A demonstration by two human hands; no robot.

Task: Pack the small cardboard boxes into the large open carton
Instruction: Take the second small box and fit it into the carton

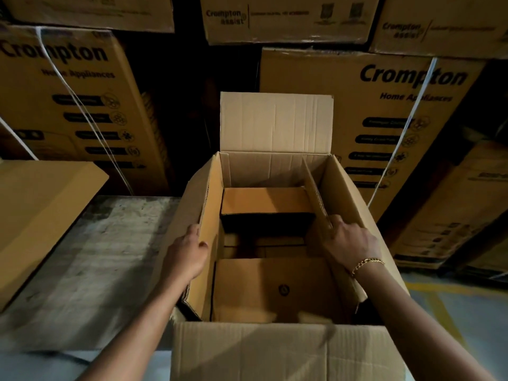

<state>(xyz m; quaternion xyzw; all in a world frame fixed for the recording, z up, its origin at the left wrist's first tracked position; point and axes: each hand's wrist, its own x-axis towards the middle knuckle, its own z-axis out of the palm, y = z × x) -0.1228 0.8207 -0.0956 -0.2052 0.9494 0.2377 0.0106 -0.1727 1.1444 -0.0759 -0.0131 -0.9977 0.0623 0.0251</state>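
Note:
A large open carton (275,353) stands in front of me with its far flap upright and its near flap folded toward me. Inside lie two small cardboard boxes: one at the far end (265,199) and one at the near end (270,290), with a dark gap between them. My left hand (187,254) grips the carton's left side flap, which stands upright. My right hand (347,242) holds the edge of the right side flap, which leans inward over the opening.
Stacks of printed appliance cartons (398,111) (68,105) wall in the far side. A plain cardboard box (38,215) rests on a worn wooden surface (90,265) at left. Floor with a yellow line (445,306) shows at right.

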